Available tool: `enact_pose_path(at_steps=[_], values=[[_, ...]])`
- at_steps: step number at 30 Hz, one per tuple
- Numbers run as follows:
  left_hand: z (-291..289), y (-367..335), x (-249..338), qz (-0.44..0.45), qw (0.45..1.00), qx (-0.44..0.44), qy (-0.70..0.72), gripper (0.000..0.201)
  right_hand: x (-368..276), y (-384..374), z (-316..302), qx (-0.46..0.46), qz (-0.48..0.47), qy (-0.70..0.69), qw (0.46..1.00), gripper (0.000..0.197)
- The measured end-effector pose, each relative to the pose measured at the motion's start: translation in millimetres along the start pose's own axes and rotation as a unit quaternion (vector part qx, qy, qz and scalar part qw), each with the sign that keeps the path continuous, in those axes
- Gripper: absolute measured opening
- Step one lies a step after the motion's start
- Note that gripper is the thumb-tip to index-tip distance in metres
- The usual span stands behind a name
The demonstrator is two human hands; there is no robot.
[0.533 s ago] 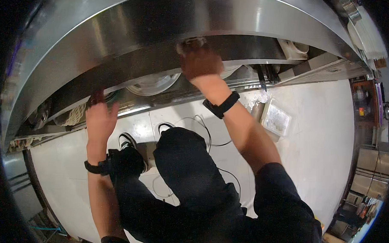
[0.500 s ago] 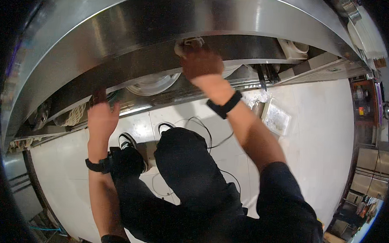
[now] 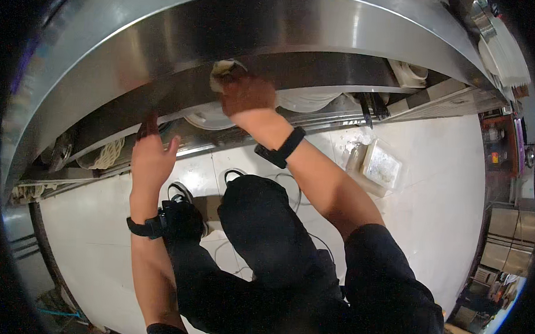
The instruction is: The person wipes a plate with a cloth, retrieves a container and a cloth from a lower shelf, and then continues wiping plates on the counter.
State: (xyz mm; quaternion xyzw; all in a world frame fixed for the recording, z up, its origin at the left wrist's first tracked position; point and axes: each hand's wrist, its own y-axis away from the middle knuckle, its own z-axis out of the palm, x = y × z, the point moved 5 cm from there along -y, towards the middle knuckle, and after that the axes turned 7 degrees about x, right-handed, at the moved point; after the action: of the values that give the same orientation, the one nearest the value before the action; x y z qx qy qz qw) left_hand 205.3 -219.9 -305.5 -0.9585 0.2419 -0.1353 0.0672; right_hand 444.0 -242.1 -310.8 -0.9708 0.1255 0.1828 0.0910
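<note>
My right hand [image 3: 249,97] is closed on a pale, crumpled cloth [image 3: 225,70], pressed against the dark steel shelf [image 3: 330,70] below the counter. Fingers of my left hand [image 3: 154,158] reach up over the shelf's front edge, partly in shadow. They look stretched out, with the thumb apart, and I see nothing held in them. Overhead runs the curved front of the stainless steel counter [image 3: 284,20]. White plates [image 3: 314,101] sit on the level beneath the shelf, partly hidden behind the right hand and wrist.
A clear plastic container [image 3: 380,165] stands on the white tiled floor [image 3: 431,190] at the right. White dishes [image 3: 413,74] occupy the shelf's right end. A netted pale bundle [image 3: 109,154] lies low at the left. Cables [image 3: 321,242] trail beside my legs.
My right hand has swept left along the shelf with the cloth, uncovering more of the plates. My left hand has shifted slightly right and stays at the shelf edge.
</note>
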Motion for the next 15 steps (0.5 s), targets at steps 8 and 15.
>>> enact_pose_path(at_steps=[8,15], values=[[-2,-5,7,-0.032,0.995,-0.094,-0.021,0.068,250,23,-102,0.118,-0.163,0.358,0.912,0.034],[-10,19,-12,0.079,0.994,0.076,-0.022,0.055,61,-16,46,-0.078,-0.047,0.073,0.993,0.039]])
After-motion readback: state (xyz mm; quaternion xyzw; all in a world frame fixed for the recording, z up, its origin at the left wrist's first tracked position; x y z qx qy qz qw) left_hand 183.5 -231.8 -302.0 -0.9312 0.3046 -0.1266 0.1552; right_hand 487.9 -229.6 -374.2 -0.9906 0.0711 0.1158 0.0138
